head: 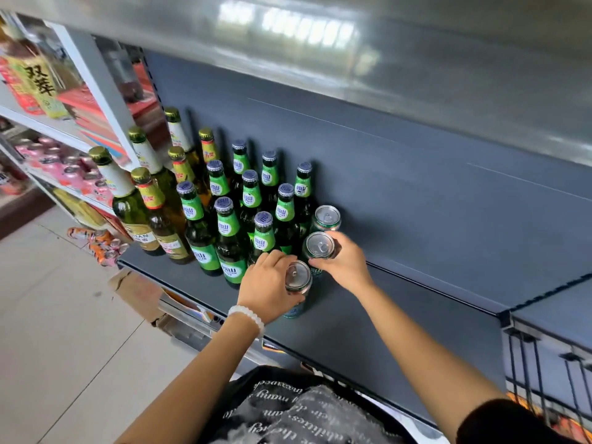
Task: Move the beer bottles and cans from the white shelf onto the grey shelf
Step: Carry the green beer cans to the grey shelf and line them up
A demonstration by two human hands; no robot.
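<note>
On the grey shelf (400, 331) stand several green beer bottles (229, 238) and, to their left, several taller gold-capped bottles (153, 206). Three green cans stand in a line to the right of the bottles. My left hand (267, 288) grips the nearest can (298, 278) round its top. My right hand (344, 259) grips the middle can (319, 245). The far can (326, 217) stands free behind it. The white shelf (96, 78) is at the left.
The white shelf holds pink cans (73, 169) and yellow packs (37, 84). Orange cans (102, 245) lie on the floor by a cardboard box (137, 293). The grey shelf stretches bare to the right, under an upper shelf (352, 43).
</note>
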